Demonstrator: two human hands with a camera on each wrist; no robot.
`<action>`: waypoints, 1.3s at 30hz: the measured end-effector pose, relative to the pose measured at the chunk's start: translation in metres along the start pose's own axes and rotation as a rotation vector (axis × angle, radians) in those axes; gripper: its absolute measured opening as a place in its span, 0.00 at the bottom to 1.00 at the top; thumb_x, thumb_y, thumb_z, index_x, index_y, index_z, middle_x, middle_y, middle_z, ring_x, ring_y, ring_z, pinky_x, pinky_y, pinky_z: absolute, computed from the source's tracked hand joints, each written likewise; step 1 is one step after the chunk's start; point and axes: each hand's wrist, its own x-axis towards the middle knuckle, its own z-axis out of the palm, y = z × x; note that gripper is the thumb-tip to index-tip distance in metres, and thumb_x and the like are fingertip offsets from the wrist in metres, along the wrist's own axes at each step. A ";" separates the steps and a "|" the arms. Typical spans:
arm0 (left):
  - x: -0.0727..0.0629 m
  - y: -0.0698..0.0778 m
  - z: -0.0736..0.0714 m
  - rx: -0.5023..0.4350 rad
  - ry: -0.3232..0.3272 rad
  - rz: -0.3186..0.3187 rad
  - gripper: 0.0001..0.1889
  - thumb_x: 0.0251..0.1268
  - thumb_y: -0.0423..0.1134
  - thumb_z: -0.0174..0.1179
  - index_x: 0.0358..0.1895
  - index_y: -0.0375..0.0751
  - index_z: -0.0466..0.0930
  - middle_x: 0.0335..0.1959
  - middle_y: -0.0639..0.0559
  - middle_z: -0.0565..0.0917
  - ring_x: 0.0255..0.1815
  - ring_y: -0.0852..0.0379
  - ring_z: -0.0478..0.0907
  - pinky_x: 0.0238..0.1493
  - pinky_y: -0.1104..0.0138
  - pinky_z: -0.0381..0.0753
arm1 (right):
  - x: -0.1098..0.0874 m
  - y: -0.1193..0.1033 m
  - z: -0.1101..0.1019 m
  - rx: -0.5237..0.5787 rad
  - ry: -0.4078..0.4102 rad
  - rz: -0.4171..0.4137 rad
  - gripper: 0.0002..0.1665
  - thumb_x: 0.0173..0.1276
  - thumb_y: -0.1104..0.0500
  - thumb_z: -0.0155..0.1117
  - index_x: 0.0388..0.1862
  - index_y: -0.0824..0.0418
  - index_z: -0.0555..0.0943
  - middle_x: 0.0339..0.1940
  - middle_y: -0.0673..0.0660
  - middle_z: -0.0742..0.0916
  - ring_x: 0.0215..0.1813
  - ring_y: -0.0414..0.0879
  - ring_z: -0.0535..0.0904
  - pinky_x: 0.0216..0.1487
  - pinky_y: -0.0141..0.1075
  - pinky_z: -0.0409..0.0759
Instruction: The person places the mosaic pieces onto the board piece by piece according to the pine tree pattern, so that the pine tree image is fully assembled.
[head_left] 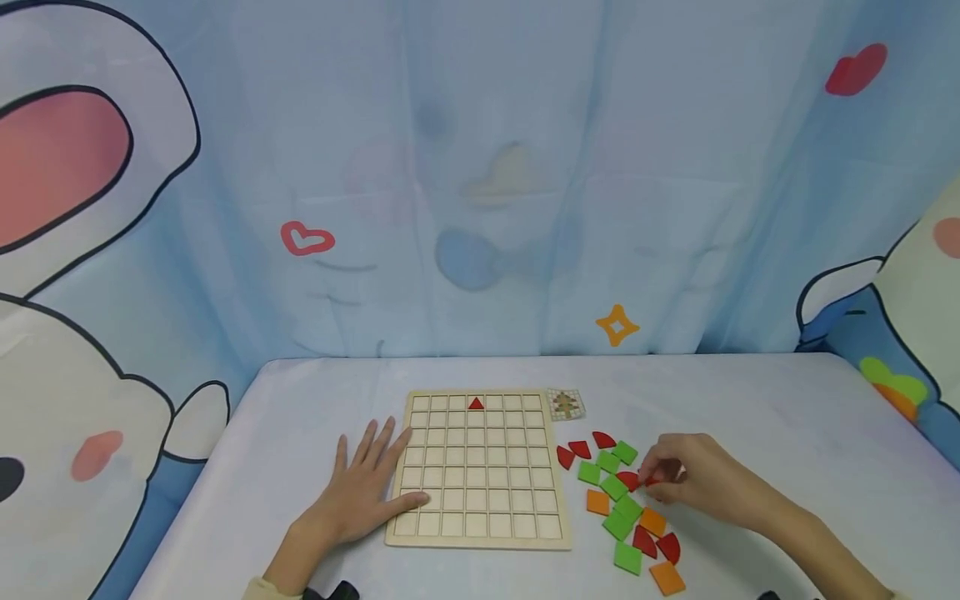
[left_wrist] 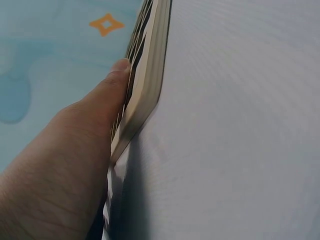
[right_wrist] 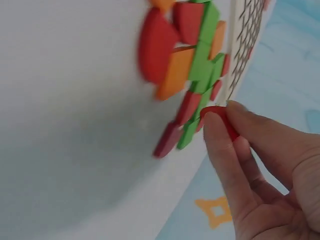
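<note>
Red piece (right_wrist: 230, 126) pinched in the right hand (head_left: 697, 483) at lower right, I see the left hand (head_left: 366, 486) splayed, gripping nothing, against the grid board (head_left: 497, 477), probably to steady it.

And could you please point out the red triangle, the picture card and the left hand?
Red triangle (head_left: 476, 404): head view, middle of its face.
Picture card (head_left: 566, 405): head view, printed middle.
Left hand (head_left: 366, 489): head view, back of hand.

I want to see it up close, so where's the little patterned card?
In the head view, the little patterned card lies just right of the wooden board's top right corner, above the nearest red pieces.
</note>
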 end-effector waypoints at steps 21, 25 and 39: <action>0.002 0.003 0.003 0.005 0.003 0.001 0.50 0.71 0.72 0.54 0.87 0.51 0.48 0.87 0.42 0.44 0.87 0.37 0.34 0.75 0.29 0.27 | 0.092 -0.060 0.042 0.148 0.146 -0.292 0.07 0.62 0.71 0.77 0.34 0.61 0.90 0.34 0.49 0.88 0.38 0.41 0.84 0.39 0.32 0.87; 0.003 0.002 0.003 0.017 0.001 0.001 0.50 0.71 0.72 0.53 0.87 0.50 0.48 0.87 0.42 0.44 0.87 0.37 0.34 0.76 0.29 0.27 | 0.110 -0.067 0.054 0.163 0.157 -0.301 0.07 0.63 0.71 0.76 0.37 0.62 0.91 0.36 0.50 0.89 0.39 0.43 0.86 0.41 0.31 0.87; 0.002 0.000 0.001 0.020 0.014 -0.022 0.50 0.71 0.73 0.53 0.87 0.50 0.49 0.87 0.41 0.47 0.86 0.36 0.37 0.75 0.28 0.30 | 0.169 -0.088 0.076 0.214 0.184 -0.238 0.07 0.67 0.73 0.71 0.40 0.66 0.91 0.39 0.57 0.89 0.39 0.48 0.87 0.38 0.32 0.85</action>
